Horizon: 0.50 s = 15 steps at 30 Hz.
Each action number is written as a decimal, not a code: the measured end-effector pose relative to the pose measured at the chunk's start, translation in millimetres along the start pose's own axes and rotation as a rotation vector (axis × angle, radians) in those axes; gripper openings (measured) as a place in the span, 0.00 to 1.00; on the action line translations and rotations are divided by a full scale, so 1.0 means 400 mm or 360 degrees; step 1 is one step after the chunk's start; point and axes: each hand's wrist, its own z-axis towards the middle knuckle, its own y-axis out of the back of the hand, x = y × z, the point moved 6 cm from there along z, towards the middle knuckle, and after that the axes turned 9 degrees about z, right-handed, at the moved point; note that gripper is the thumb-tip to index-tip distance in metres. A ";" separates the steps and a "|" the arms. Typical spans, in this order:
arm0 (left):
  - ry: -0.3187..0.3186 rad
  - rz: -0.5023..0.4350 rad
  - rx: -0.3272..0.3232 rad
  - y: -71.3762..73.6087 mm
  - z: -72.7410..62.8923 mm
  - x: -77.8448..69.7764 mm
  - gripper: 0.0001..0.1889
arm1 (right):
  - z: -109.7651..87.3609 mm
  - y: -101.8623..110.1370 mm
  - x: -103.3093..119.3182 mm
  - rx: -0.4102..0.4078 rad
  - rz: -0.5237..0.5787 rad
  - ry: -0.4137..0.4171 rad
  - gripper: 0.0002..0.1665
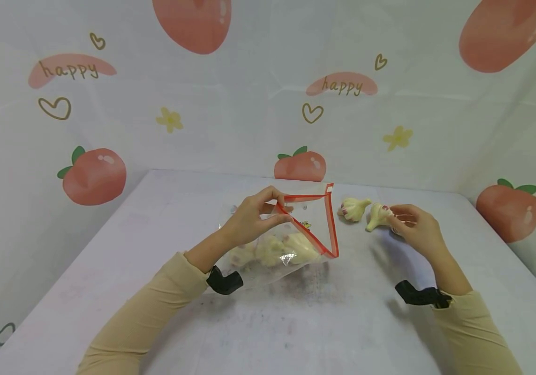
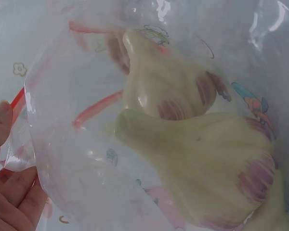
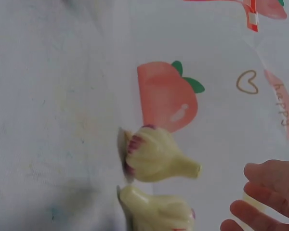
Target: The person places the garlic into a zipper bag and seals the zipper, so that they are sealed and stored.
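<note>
My left hand (image 1: 256, 216) pinches the red-edged rim of a clear zip bag (image 1: 268, 273), whose mouth gapes toward the right. Inside lie several garlic bulbs, pale with purple patches; the left wrist view shows one large bulb (image 2: 202, 168) through the plastic, with another garlic bulb (image 2: 164, 82) above it. Right of the bag, my right hand (image 1: 418, 229) has its thumb and fingers curled round a garlic bulb (image 3: 253, 204), mostly hidden by the fingers. Just left of those fingertips is another garlic bulb (image 1: 378, 216), with one more garlic bulb (image 1: 354, 209) farther left.
A pale table (image 1: 268, 333) lies under everything. Behind it hangs a white backdrop (image 1: 249, 104) printed with red fruit, hearts and the word happy. A black wrist mount (image 1: 224, 281) sits on the left arm and another wrist mount (image 1: 418, 294) on the right.
</note>
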 end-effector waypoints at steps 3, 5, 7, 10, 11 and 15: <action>-0.0002 -0.0006 -0.0001 0.000 0.000 0.001 0.12 | -0.001 0.009 -0.016 -0.0013 -0.0063 -0.0042 0.21; -0.0005 -0.0008 -0.0002 0.000 0.000 0.001 0.12 | -0.003 0.015 -0.024 -0.0028 -0.0102 -0.0071 0.22; -0.0005 -0.0008 -0.0002 0.000 0.000 0.001 0.12 | -0.005 0.019 -0.031 -0.0039 -0.0113 -0.0101 0.22; -0.0001 -0.0008 -0.0002 0.000 0.000 0.001 0.12 | -0.007 0.023 -0.039 -0.0050 -0.0099 -0.0154 0.23; 0.0002 -0.0007 -0.0002 0.000 -0.001 0.002 0.12 | -0.008 0.025 -0.042 -0.0053 -0.0093 -0.0171 0.24; 0.0007 -0.0012 -0.0001 0.000 -0.001 0.003 0.12 | -0.009 0.029 -0.059 -0.0053 -0.0095 -0.0258 0.26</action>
